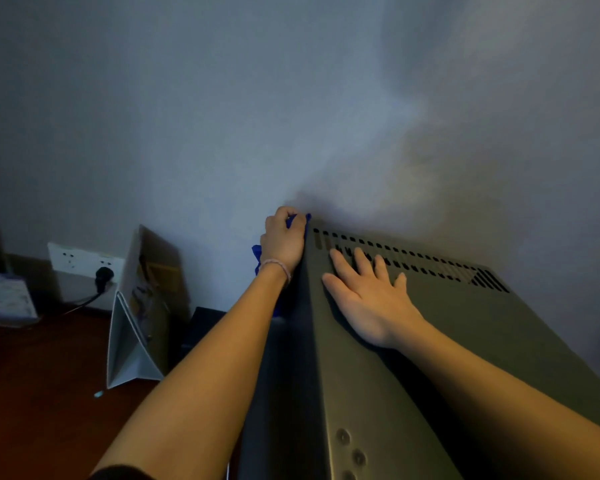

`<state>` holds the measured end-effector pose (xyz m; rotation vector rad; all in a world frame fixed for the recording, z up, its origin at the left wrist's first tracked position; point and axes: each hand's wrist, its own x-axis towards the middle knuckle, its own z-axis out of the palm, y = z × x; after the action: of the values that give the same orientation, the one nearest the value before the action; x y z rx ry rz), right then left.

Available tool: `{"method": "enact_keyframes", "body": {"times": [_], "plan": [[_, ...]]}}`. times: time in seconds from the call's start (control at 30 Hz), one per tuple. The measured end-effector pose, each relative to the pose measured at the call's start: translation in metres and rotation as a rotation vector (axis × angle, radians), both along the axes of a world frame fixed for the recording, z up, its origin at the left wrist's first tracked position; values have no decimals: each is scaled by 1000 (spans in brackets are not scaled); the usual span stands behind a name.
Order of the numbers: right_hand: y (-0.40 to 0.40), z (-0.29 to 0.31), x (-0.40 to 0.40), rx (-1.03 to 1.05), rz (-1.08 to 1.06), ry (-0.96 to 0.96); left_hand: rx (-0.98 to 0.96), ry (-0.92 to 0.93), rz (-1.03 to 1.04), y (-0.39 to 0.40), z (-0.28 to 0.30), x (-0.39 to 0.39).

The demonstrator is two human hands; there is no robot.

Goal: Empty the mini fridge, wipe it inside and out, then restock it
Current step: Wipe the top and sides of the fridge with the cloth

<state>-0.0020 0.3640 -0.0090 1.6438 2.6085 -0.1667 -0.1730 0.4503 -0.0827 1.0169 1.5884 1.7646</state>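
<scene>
The grey mini fridge (447,341) fills the lower right of the view, seen from above, with rows of vent slots along its back edge by the wall. My left hand (284,242) grips a blue cloth (257,254) against the upper back corner of the fridge's left side. Only small blue parts of the cloth show around the fingers and wrist. My right hand (368,292) lies flat on the fridge's top, fingers spread and straight, fingertips reaching the vent slots.
A white paper bag (142,306) stands on the dark wooden floor left of the fridge. Behind it a wall socket (84,259) holds a black plug with a cable. A small box (6,299) sits at the far left. The wall is close behind the fridge.
</scene>
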Motion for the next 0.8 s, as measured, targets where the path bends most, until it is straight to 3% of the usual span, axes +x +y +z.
{"method": "enact_keyframes", "body": {"times": [0.6,0.8], "plan": [[-25,5,-2,-4,6,10,162,17,-40,-268,-17,94],[-36,3,-21,-39,-8,-42,173,-16,-26,-285,-19,104]]}}
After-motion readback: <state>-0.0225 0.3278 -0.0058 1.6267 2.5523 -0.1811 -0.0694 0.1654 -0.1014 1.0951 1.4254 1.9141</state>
